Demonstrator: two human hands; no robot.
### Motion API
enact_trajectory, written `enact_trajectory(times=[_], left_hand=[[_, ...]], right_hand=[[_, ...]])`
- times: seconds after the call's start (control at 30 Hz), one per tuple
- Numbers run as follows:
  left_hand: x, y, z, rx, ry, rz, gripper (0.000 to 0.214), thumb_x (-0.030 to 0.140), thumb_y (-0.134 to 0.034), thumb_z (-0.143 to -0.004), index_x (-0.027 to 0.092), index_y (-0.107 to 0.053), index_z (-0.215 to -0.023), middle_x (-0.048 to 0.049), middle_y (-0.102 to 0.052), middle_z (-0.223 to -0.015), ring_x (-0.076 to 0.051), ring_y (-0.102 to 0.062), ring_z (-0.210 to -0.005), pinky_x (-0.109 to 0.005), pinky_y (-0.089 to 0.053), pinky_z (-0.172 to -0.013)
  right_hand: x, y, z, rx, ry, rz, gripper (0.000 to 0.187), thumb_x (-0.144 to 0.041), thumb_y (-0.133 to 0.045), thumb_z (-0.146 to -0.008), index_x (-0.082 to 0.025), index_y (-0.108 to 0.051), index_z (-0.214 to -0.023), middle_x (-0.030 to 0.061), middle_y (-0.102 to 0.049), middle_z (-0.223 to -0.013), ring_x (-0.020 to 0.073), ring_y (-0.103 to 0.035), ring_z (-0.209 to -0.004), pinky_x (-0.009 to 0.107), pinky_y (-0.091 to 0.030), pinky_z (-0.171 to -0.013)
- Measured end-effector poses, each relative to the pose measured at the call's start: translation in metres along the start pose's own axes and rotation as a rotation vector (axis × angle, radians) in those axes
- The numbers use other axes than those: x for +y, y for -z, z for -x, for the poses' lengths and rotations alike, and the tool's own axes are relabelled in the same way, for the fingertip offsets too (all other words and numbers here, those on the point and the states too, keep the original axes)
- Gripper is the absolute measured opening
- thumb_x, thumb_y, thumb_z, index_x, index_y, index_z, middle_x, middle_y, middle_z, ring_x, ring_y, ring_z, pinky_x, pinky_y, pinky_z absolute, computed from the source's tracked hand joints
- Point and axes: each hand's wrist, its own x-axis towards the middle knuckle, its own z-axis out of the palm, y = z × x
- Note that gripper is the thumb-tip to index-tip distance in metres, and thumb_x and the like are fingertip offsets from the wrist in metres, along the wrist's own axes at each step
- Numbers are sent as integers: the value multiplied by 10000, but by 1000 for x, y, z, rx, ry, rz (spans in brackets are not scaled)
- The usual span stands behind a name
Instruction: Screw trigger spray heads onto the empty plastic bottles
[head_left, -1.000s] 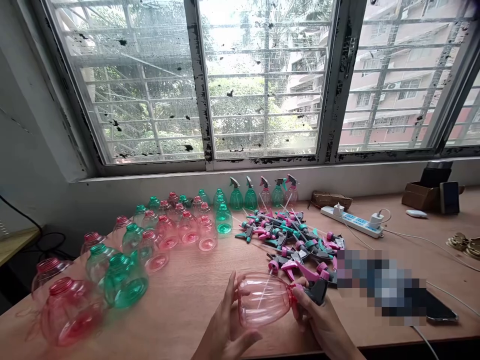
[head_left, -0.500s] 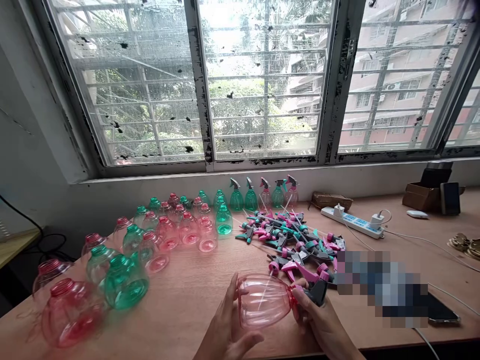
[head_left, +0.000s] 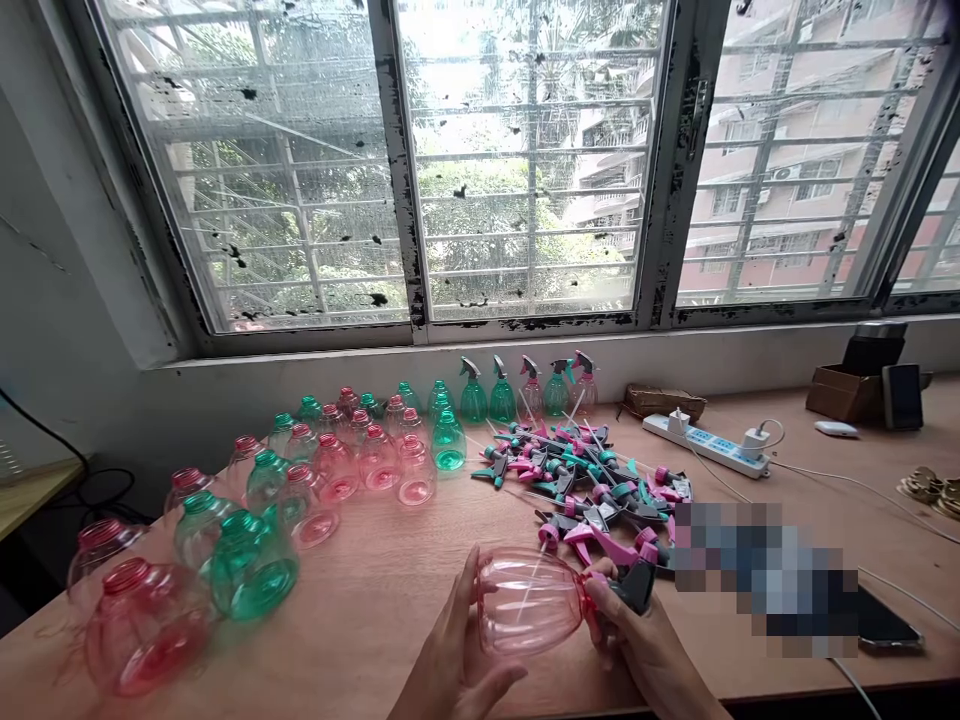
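Note:
A clear pink bottle (head_left: pixel 529 605) lies sideways between my hands above the front of the table, its neck to the right. My left hand (head_left: pixel 456 655) cups its base, fingers behind and thumb below. At the neck, my right hand (head_left: pixel 637 630) is closed around the grey and pink spray head (head_left: pixel 637 585), partly hiding it. The head's thin white tube shows inside the bottle. Just beyond lies a heap of pink, green and grey spray heads (head_left: pixel 600 490), some with white tubes sticking out.
Pink bottles (head_left: pixel 379 460) and green bottles (head_left: pixel 255 570) without heads stand on the left. Several bottles with heads (head_left: pixel 502 395) line the wall. A power strip (head_left: pixel 705 445), cables and a phone (head_left: pixel 885 620) beside a blurred patch occupy the right. A cardboard box (head_left: pixel 844 393) stands behind.
Almost nothing differs. Both hands keep the same hold on the pink bottle and its spray head, and the view has shifted very slightly.

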Motion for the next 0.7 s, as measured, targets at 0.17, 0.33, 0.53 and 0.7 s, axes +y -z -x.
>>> enact_trajectory(times=[0.17,0.33,0.53,0.7], left_hand=[[-1,1,-1,-4,6,83,940,526,-699,-903,311,-141,-1629,-134,-390,-1645,-339,-491,-1430,-433,-412,-1188],[2,1,-3,6,-5,-21,885,492,-696,-916,324,-186,-1620,-100,-313,-1688,-343,-324,-1534,-456,-300,-1254],[0,1,1,-4,-22,-105,840,474,-604,-982,425,-52,-1613,-48,-331,-1687,-293,-368,-1522,-448,-305,-1254],[-5,4,1,25,13,-172,946,498,-707,-904,340,-118,-1627,-101,-319,-1692,-339,-273,-1558,-539,-234,-1273]], right_hand=[[0,-1,-1,19,12,-2,425,-568,-828,-756,-200,-621,-800,-68,-557,-490,70,-438,-368,158,-335,-325],[0,-2,-2,31,1,-40,438,-561,-852,-727,-195,-612,-751,-64,-549,-497,74,-423,-393,172,-394,-338],[2,0,-2,5,-19,-18,424,-569,-802,-784,-196,-612,-852,-78,-547,-490,67,-407,-374,164,-376,-327],[3,1,-2,2,-23,8,433,-570,-799,-789,-192,-609,-877,-84,-524,-526,60,-396,-393,164,-381,-338]])
